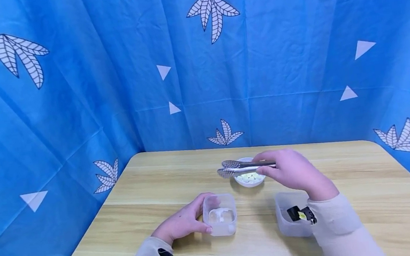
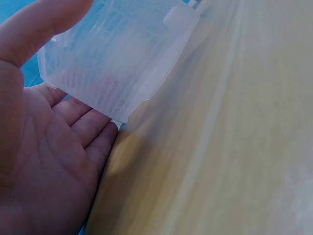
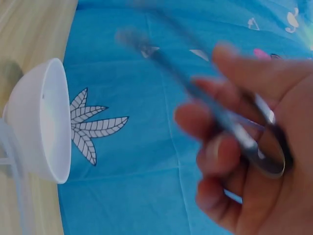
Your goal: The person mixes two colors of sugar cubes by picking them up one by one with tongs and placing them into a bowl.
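My left hand grips a translucent plastic container on the table, thumb on the near side and fingers on the far side. A shallow clear patch shows in its bottom; what it is, I cannot tell. My right hand holds metal tongs with perforated heads, their arms apart. The tongs pass above a white bowl of small white pieces, their heads reaching past its left side. Nothing is visible between the heads. In the right wrist view, the tongs look blurred, and the bowl is at left.
A second translucent container stands below my right wrist, partly hidden by the sleeve and wrist strap. The wooden table ends at a blue patterned curtain behind and on the left.
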`<state>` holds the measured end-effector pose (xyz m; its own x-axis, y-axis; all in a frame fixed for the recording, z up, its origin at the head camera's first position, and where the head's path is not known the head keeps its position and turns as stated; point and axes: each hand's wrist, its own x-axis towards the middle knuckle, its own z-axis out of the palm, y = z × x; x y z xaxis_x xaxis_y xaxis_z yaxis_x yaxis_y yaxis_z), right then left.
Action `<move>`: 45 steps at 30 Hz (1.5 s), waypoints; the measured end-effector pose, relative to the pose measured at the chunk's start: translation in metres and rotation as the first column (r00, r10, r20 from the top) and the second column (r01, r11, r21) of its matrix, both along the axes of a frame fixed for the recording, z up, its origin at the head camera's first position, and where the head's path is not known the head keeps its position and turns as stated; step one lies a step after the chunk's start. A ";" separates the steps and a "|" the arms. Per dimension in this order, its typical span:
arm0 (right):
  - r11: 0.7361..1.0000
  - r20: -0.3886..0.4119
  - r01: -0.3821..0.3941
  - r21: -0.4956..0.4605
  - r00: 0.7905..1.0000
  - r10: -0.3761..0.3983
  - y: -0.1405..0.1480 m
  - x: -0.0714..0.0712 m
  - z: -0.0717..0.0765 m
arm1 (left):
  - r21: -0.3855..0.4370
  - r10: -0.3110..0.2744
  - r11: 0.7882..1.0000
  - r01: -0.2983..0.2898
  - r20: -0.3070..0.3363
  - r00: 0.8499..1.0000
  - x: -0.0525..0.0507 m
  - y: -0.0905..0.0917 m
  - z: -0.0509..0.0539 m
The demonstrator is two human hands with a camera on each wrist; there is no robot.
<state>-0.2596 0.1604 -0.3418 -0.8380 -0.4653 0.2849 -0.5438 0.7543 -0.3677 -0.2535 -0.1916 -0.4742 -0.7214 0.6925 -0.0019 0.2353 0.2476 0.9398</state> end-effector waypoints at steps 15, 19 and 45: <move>0.894 0.334 -0.423 0.147 0.872 0.358 -0.041 -0.027 0.029 | 0.011 -0.044 0.999 0.045 -0.031 0.999 -0.004 0.001 -0.003; 0.845 0.399 -0.458 0.278 0.855 0.332 -0.068 -0.036 0.036 | 0.014 -0.045 0.999 0.046 -0.048 0.998 -0.004 0.000 -0.002; 0.786 0.294 -0.415 0.459 0.905 0.306 -0.090 -0.024 0.054 | 0.014 -0.052 0.999 0.052 -0.032 0.998 -0.003 0.001 -0.001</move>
